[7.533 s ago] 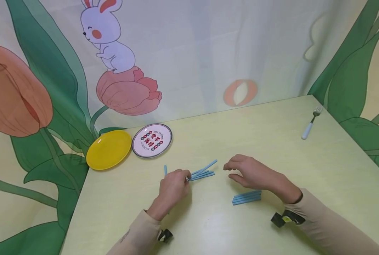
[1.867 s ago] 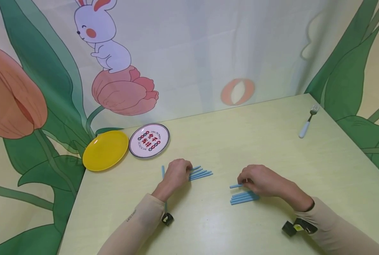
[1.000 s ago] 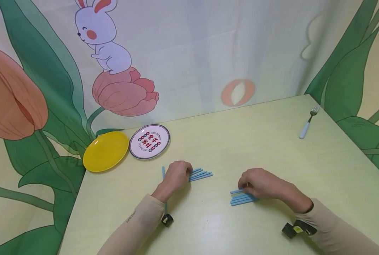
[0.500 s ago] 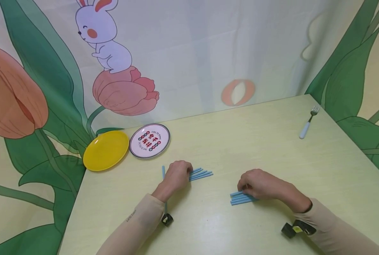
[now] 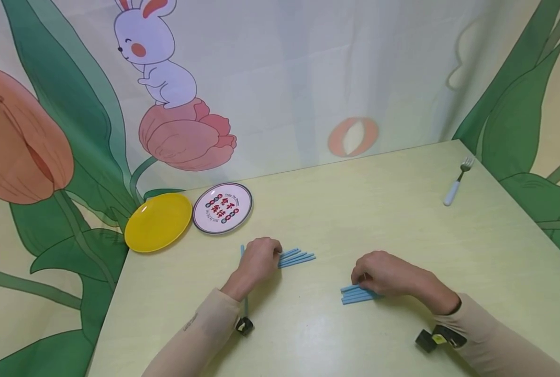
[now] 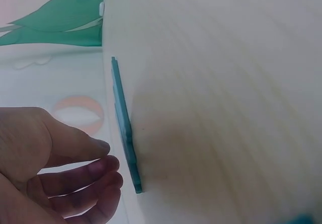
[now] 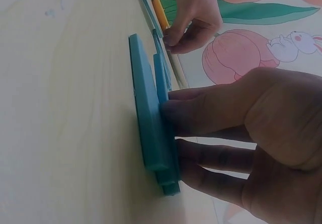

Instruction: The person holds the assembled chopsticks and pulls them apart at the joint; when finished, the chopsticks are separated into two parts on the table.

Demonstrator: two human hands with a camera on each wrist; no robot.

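Observation:
In the head view, my left hand (image 5: 260, 257) rests at the left end of a fanned group of thin light-blue sticks (image 5: 299, 257). The left wrist view shows its thumb and fingertips loosely curled beside those blue sticks (image 6: 123, 118), with nothing between them. My right hand (image 5: 385, 272) bends over a second, tidier group of blue sticks (image 5: 355, 298) to the right. Seen from the right wrist, the thumb and fingers pinch a blue stick (image 7: 161, 78) on the far side of that group. Part of this group is hidden under the hand.
A single blue stick (image 5: 246, 308) lies lengthwise under my left wrist. The yellow plate (image 5: 158, 222) and the white patterned plate (image 5: 222, 208) sit at the table's back left. A fork (image 5: 458, 182) lies at the back right, before a printed curtain (image 5: 280, 78).
My right hand has come down from above the table and moved a stick toward me, against the right group. The crossed stick in the left group now lies with the others; lately the left hand barely moves.

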